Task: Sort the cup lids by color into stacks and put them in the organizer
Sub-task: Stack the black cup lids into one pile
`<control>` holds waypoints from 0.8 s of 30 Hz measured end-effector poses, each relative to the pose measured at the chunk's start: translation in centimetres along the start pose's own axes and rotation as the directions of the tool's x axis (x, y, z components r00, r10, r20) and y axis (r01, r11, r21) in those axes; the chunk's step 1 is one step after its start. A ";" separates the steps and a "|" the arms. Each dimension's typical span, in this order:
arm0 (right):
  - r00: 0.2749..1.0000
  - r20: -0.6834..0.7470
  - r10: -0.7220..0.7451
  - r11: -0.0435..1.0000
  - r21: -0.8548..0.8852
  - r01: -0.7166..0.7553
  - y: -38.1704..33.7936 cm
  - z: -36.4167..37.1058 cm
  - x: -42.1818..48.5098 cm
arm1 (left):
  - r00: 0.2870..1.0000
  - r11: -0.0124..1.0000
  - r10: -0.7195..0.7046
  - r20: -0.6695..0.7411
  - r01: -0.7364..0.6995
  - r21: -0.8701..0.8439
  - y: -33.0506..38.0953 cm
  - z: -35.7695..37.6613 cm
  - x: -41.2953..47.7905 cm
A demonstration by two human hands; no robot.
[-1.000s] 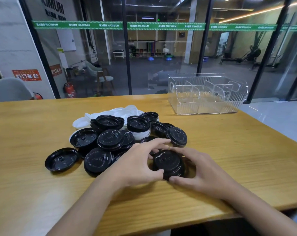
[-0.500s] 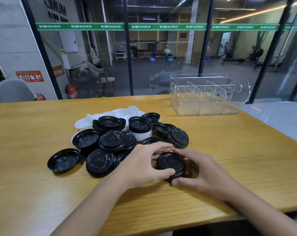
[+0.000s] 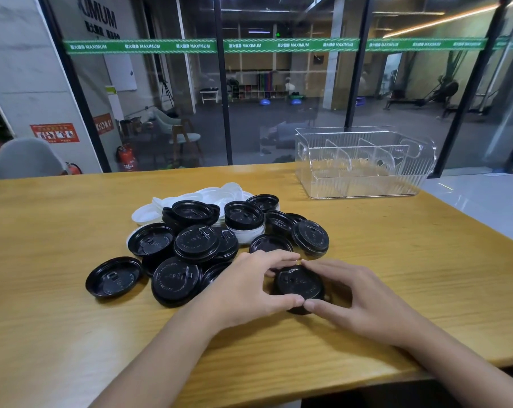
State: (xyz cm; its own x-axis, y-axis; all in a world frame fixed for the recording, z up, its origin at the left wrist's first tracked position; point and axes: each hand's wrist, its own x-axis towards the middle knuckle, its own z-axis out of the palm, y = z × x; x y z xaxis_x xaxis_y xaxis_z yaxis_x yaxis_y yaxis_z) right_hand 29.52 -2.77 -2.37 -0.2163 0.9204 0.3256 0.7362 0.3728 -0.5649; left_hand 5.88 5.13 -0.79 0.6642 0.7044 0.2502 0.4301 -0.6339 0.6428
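Note:
A short stack of black lids (image 3: 301, 285) stands on the wooden table (image 3: 396, 260) in front of me. My left hand (image 3: 249, 287) grips its left side, thumb at the front and fingers round the back. My right hand (image 3: 358, 298) grips its right side the same way. Behind them lies a loose heap of black lids (image 3: 196, 242), some upside down. White lids (image 3: 190, 198) lie at the back of the heap. The clear plastic organizer (image 3: 364, 184) with dividers stands at the back right, with no lids in it.
A single upturned black lid (image 3: 114, 279) lies at the heap's left. The table's near edge runs just below my forearms, and its right edge drops off past the organizer. A glass wall stands behind the table.
Both hands stay round the black stack and have closed in a little on it. The heap has not moved.

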 end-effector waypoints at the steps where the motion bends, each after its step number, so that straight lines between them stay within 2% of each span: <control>1: 1.000 0.000 0.000 1.000 -0.009 0.000 0.0 0.0 0.0 | 1.000 1.000 -0.016 0.015 0.016 0.010 -0.1 -0.1 0.0; 6: 1.000 0.011 0.003 1.000 -0.012 -0.003 0.2 0.0 0.1 | 0.998 1.000 -0.029 0.050 0.029 -0.011 -0.1 -0.3 0.0; 10: 1.000 0.014 0.017 1.000 -0.009 -0.017 0.2 -0.1 0.0 | 0.999 0.997 0.022 0.035 -0.019 -0.072 -0.1 -0.3 0.1; 14: 0.999 0.009 0.033 0.999 -0.014 -0.033 -0.1 -0.1 0.0 | 0.995 0.995 0.100 -0.014 -0.100 -0.022 0.1 -0.3 0.0; 16: 0.998 -0.017 0.058 0.998 -0.019 -0.058 -0.1 0.0 -0.1 | 0.985 0.989 0.142 -0.094 -0.137 0.052 0.1 -0.6 0.1; 19: 0.994 -0.048 0.097 0.994 -0.039 -0.098 0.1 0.3 -0.3 | 0.964 0.980 0.146 -0.224 -0.109 0.168 -0.2 -1.1 0.3; 21: 0.993 -0.050 0.103 0.993 -0.048 -0.105 0.2 0.4 -0.4 | 0.966 0.960 0.126 -0.225 -0.061 0.274 -0.3 -1.2 0.5; 24: 0.993 -0.060 0.101 0.993 -0.051 -0.104 0.0 0.5 -0.3 | 0.987 0.906 0.066 -0.143 0.001 0.423 -0.2 -1.0 0.8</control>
State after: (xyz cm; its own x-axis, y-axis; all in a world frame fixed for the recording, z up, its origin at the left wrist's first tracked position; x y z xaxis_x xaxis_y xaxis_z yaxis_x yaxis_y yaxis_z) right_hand 29.31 -2.93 -2.82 -0.1019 0.9445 0.3123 0.7866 0.2687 -0.5559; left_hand 5.72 6.16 -0.06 0.5967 0.6995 0.3932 0.6487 -0.7089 0.2768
